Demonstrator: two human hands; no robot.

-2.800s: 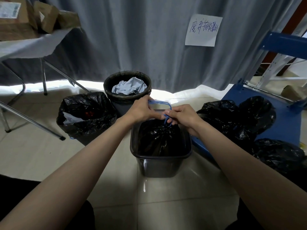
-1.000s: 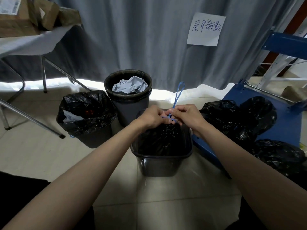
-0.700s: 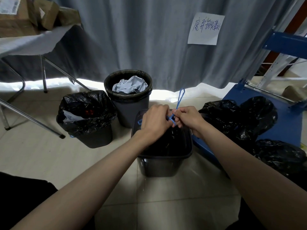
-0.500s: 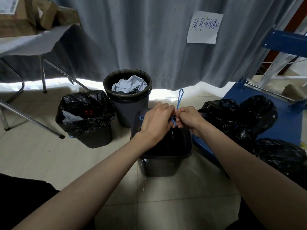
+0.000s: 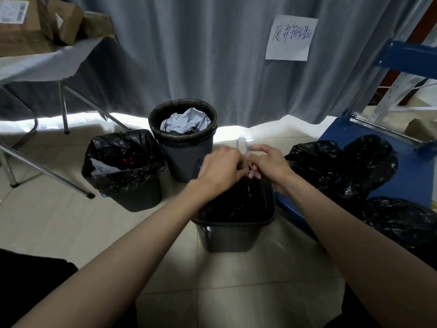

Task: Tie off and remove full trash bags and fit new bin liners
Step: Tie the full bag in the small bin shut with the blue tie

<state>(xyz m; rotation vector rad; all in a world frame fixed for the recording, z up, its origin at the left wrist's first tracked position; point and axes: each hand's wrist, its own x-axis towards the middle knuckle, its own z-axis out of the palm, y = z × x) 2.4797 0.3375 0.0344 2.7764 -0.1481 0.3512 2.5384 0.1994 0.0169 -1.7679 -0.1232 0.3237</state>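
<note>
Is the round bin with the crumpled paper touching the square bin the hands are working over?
Cannot tell. In the head view the left hand covers the spot where the round bin would meet the square bin, so neither contact nor gap shows.

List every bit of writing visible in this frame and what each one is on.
White paper sign pinned to the grey curtain: handwritten Chinese in dark ink, roughly "废弃物收集处"; the last characters are scrawled and uncertain.
Shipping label on the cardboard box, top left: printed, too small and blurred to read.
No other text is visible.
</note>
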